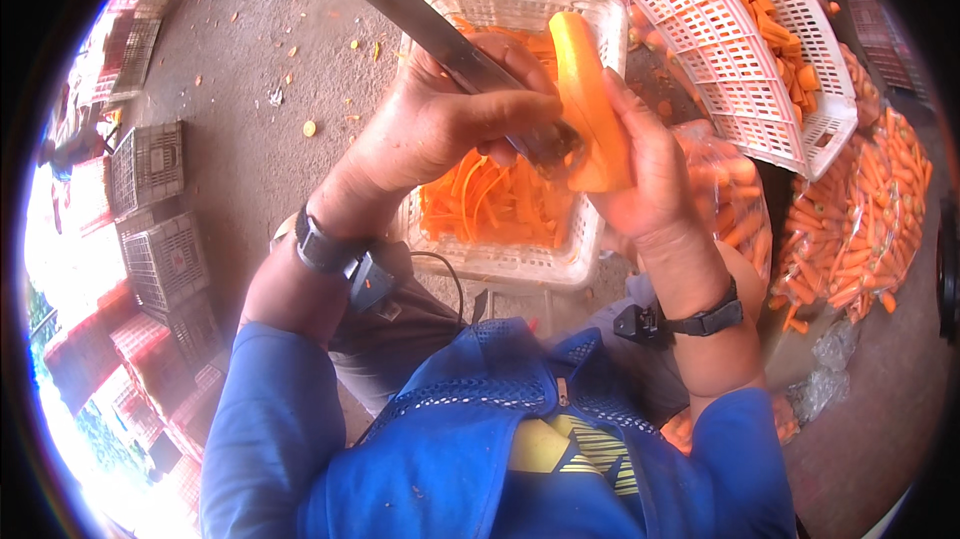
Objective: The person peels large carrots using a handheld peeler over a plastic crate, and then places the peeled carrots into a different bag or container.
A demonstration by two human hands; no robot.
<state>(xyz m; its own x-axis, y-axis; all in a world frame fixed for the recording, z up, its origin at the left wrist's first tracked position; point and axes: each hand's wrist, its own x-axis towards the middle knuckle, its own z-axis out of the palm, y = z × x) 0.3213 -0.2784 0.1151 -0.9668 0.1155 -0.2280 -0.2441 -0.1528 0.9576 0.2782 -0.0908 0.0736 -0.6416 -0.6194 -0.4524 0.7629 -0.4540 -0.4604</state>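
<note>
My left hand [469, 107] is closed around a metal blade tool [442, 36], whose flat end points up and left. The tool's dark lower end lies against the left side of a thick peeled orange vegetable, apparently a large carrot [585, 96]. My right hand [645, 156] grips this piece from the right, with fingers along its side and under its lower end. Beneath both hands stands a white plastic crate [517, 272], holding long thin orange peelings [495, 209]. Part of the crate's contents is hidden by my hands.
A tilted white crate [720, 51] of cut orange pieces [780, 36] stands at the upper right. Clear bags of carrots [862, 216] lie beside and below it. Stacked plastic crates [161, 254] line the left side. Scraps dot the concrete floor [247, 66].
</note>
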